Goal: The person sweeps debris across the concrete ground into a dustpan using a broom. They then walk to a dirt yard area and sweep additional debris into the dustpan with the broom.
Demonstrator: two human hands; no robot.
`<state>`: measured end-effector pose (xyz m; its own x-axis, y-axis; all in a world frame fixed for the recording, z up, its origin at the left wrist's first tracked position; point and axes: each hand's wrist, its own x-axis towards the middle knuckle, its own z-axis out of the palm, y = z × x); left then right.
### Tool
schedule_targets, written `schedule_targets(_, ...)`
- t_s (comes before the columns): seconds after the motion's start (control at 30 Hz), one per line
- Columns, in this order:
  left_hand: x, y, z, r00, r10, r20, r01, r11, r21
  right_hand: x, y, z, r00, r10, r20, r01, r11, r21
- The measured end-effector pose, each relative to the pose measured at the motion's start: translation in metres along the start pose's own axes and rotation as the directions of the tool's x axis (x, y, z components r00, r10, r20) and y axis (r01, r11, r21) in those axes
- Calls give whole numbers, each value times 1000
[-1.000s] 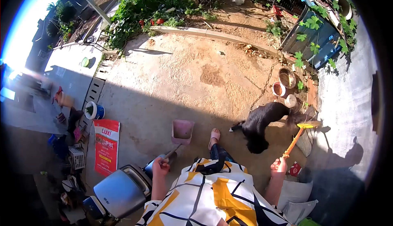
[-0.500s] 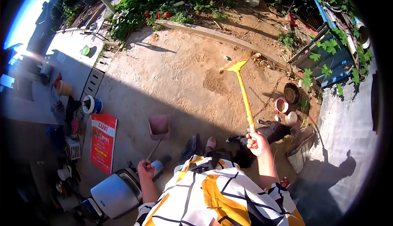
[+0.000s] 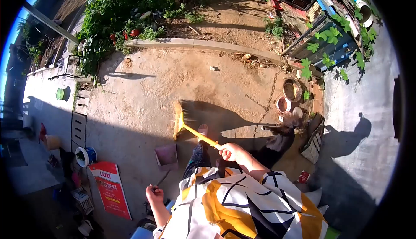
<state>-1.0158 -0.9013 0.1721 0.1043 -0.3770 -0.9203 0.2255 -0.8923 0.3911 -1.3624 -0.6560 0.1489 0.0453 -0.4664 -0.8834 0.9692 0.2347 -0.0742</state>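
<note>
My right hand (image 3: 229,151) is closed round the handle end of a yellow broom (image 3: 199,136). The broom slants up to the left, its bristles close to the concrete ground near the shadow line. In my left hand (image 3: 154,193) is the handle of a pinkish dustpan (image 3: 167,157), whose open pan faces away from me at the ground. The broom head is just beyond the dustpan and slightly to its right. My foot (image 3: 203,129) in a sandal is beside the broom handle.
A dark dog (image 3: 279,143) is close on my right, near a chain (image 3: 269,98) and a round bowl (image 3: 292,89). A red LUXI sack (image 3: 110,189) lies at left, below a white bucket (image 3: 86,156). A low concrete curb (image 3: 203,44) borders the dirt and plants.
My right hand has swung the broom from the far right down and left, towards the dustpan. The dog has shifted, and my view has moved forward and right.
</note>
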Motion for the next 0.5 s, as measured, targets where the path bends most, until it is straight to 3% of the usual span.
schedule_targets(0.1,11,23,50,997,-61,40,59,997,57,-11,-35,-40,998,-52,-16,55,976,211)
schedule_targets(0.13,15,32,66,991,-112,72,105,990,93,-5,-39,-60,994,-66,-89,89,957,275)
schedule_targets(0.2,23,47,101,993,-99,64,88,983,163,-20,-60,-69,986,-141,-94,169,870,464)
schedule_targets(0.3,35,63,146,989,-75,125,42,968,248,-31,-79,-62,944,-198,-265,294,868,399)
schedule_targets(0.33,39,68,159,988,-75,134,38,966,256,-25,-77,-73,973,-160,-169,215,895,391)
schedule_targets(0.4,41,75,189,977,-91,193,34,960,280,-49,-78,-39,915,-285,-287,354,906,230)
schedule_targets(0.43,42,76,201,976,-93,196,33,957,287,-58,-79,-31,902,-256,-347,339,919,203)
schedule_targets(0.5,45,77,221,964,-98,247,21,955,296,-74,-78,-25,919,-249,-306,323,920,220)
